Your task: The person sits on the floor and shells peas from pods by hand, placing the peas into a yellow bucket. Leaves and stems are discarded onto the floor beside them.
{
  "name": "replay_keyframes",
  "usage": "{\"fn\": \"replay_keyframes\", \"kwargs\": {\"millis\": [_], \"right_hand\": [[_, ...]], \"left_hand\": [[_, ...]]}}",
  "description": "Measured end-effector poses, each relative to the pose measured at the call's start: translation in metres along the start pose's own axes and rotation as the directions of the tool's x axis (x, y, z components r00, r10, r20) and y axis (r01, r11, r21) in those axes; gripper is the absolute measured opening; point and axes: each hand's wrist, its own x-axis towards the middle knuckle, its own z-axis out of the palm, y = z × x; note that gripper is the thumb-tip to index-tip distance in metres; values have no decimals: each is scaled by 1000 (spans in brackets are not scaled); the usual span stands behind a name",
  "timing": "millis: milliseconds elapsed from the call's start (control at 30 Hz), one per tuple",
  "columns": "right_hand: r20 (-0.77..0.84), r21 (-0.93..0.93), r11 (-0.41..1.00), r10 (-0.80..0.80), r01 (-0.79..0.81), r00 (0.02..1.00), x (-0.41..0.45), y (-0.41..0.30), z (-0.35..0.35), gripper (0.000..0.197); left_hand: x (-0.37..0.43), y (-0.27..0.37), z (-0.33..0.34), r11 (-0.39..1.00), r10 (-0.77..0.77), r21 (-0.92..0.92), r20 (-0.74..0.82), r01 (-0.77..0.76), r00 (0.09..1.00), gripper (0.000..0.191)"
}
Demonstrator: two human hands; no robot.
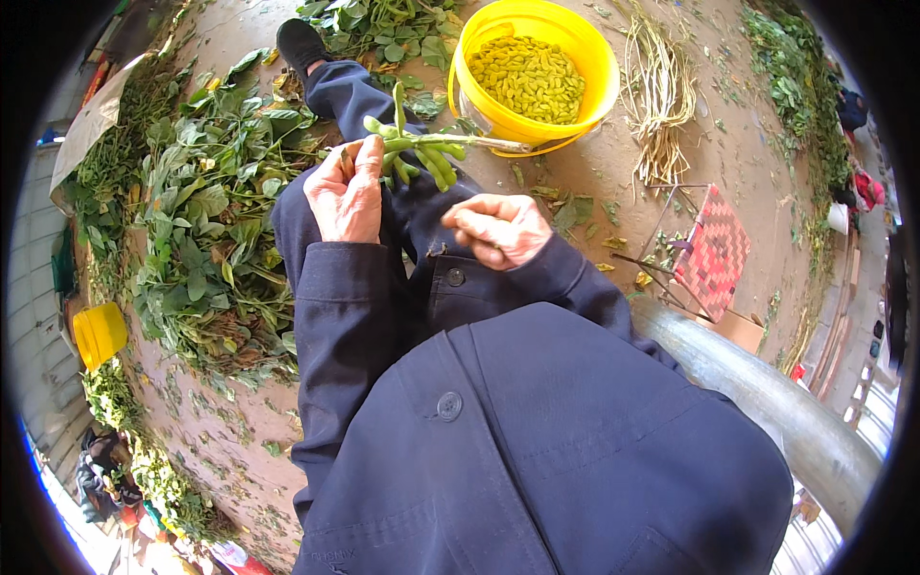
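Pinched between the thumb and fingers of my left hand [348, 188] is a cut bean stalk [474, 141] bearing several plump green pods [433, 164]. Its pale bare end points right, in front of the yellow bucket. My right hand [499, 230] is below and right of the pods, apart from them, with fingers curled together; whether something small lies between the fingertips cannot be told. Beyond both hands stands a yellow plastic bucket [466, 68] partly filled with loose green pods [532, 79].
A large heap of leafy bean plants [208, 215] lies at left, with more leaves [388, 29] at the top. Stripped stalks [658, 100] lie right of the bucket. A folding stool with a red woven seat [715, 251] and a thick metal pole [755, 395] are at right.
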Motion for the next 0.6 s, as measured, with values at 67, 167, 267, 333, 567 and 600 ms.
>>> {"fn": "replay_keyframes", "kwargs": {"millis": [67,167,267,333,567,600], "right_hand": [[-6,-5,999,-52,52,999,13,0,16,18],[5,193,976,-99,96,995,47,3,31,18],[79,399,912,-131,89,988,73,6,32,11],[83,452,890,-104,55,991,79,8,34,11],[-54,336,932,-121,132,991,81,4,38,9],[-25,362,922,-142,141,990,83,4,35,8]], "left_hand": [[-1,2,2,999,17,28,60,-19,998,12],[-12,4,-5,990,77,111,110,-89,991,12],[-17,4,-10,983,105,122,225,-135,969,12],[-22,8,-11,986,76,123,247,-109,966,14],[-26,-10,-14,659,427,602,193,-450,883,14],[-26,-11,-14,621,453,624,207,-474,867,15]]}}
